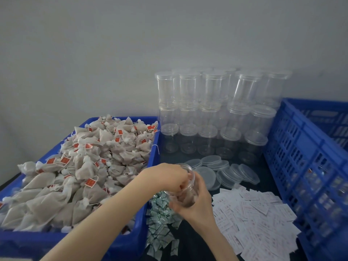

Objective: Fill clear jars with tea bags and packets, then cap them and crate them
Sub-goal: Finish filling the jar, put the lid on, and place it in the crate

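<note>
Two bare forearms in view, no sleeves reaching wrists. Left hand (pixel 169 177) and right hand (pixel 195 201) ungloved; no rings, watch, bracelets visible. Nails blurred.

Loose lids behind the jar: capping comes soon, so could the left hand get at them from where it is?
Probably yes: the loose lids lie uncovered just beyond the left hand, nothing between. But its fingers are in the jar the right hand grips.
</note>
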